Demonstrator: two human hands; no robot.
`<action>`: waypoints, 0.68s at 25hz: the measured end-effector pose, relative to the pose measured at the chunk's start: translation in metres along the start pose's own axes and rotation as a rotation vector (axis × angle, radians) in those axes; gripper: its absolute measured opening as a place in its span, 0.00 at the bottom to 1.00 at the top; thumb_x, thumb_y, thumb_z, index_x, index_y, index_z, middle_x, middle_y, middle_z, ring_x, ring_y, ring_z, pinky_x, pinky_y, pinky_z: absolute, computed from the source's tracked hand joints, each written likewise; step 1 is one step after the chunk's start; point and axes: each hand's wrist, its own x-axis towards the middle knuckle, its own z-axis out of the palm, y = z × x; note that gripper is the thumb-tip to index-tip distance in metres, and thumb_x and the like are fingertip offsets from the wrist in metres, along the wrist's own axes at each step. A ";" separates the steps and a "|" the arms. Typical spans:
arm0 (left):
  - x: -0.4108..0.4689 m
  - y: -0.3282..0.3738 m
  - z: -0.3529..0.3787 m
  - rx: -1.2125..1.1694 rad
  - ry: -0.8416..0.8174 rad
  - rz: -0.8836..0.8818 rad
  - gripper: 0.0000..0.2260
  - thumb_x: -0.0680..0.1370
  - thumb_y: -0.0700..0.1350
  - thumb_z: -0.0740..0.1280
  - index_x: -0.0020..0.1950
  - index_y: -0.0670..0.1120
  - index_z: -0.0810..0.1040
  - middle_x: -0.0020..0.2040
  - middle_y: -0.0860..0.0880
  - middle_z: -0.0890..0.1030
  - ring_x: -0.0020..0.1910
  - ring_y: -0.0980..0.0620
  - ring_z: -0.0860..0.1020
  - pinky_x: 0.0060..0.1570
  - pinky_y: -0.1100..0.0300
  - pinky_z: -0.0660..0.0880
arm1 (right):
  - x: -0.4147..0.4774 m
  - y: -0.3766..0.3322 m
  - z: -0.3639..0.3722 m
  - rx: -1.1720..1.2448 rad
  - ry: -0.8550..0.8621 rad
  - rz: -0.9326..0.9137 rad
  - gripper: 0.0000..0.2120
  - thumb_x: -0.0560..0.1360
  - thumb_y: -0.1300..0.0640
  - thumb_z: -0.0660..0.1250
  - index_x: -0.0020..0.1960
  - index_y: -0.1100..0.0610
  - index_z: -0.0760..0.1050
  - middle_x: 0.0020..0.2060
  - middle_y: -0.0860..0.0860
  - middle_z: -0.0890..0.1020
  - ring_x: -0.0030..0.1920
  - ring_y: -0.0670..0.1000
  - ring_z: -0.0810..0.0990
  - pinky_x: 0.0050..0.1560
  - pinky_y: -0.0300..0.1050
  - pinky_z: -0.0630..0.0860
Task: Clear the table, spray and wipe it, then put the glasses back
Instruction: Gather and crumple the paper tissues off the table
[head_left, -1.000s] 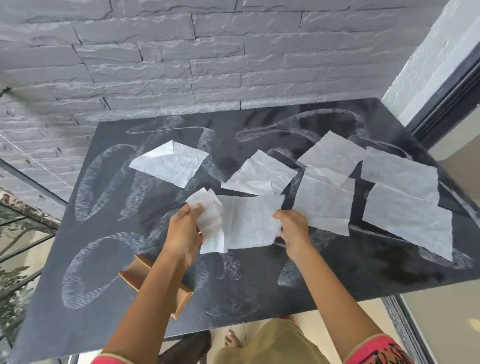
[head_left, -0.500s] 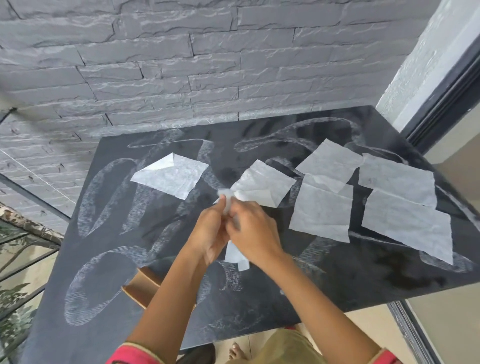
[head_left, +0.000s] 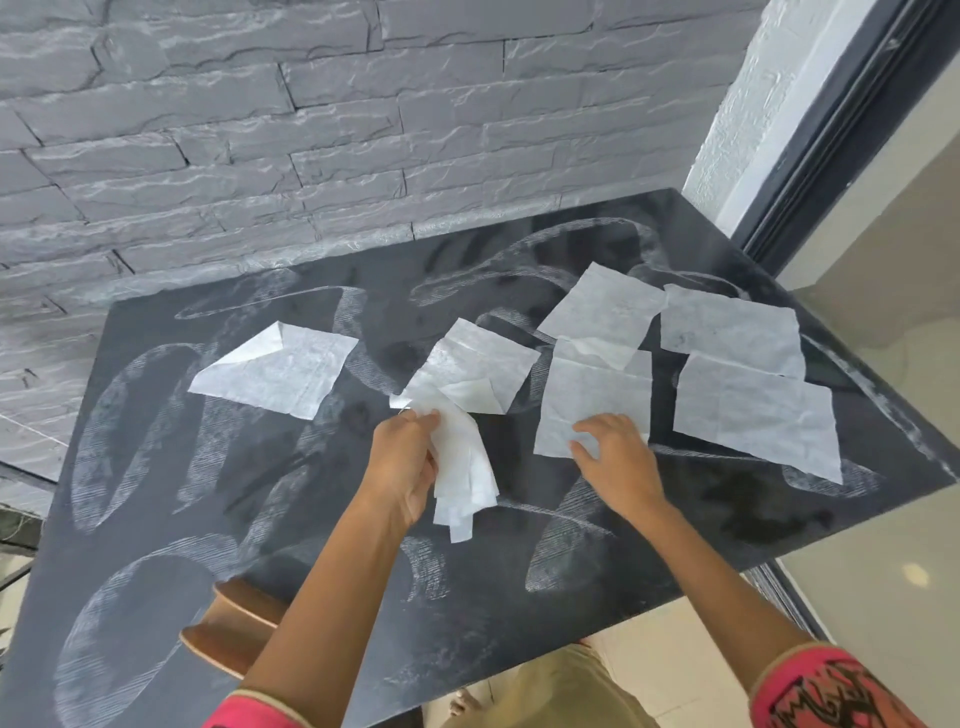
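Five tissue sheets lie spread on the dark bench (head_left: 156, 467). The left hand (head_left: 402, 467) is clamped on a bunched tissue (head_left: 465, 478); the right hand (head_left: 618, 460), fingers spread and gripping nothing, rests on the nearest sheet (head_left: 587, 400). Best to pinch that sheet's near edge, lift rather than drag, and add it to the bunch. No glasses are in view.
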 end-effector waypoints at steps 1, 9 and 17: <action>0.001 -0.002 0.002 0.007 -0.013 -0.001 0.09 0.81 0.35 0.58 0.48 0.40 0.77 0.45 0.44 0.80 0.42 0.49 0.79 0.49 0.55 0.76 | 0.004 0.019 0.001 -0.104 -0.067 -0.012 0.13 0.75 0.55 0.66 0.57 0.59 0.78 0.54 0.53 0.78 0.59 0.54 0.72 0.54 0.48 0.71; 0.007 -0.011 0.017 -0.018 -0.028 -0.063 0.10 0.82 0.38 0.56 0.49 0.41 0.77 0.47 0.43 0.80 0.45 0.48 0.78 0.54 0.52 0.75 | 0.017 0.037 0.011 -0.173 -0.088 -0.107 0.07 0.74 0.61 0.66 0.39 0.60 0.80 0.37 0.53 0.78 0.40 0.54 0.77 0.36 0.44 0.73; -0.001 -0.021 0.032 -0.079 -0.018 -0.123 0.11 0.82 0.38 0.55 0.46 0.42 0.76 0.41 0.46 0.79 0.40 0.51 0.78 0.42 0.59 0.75 | 0.037 -0.025 -0.028 0.699 -0.080 0.272 0.03 0.75 0.60 0.66 0.44 0.58 0.79 0.37 0.48 0.80 0.37 0.43 0.76 0.42 0.38 0.71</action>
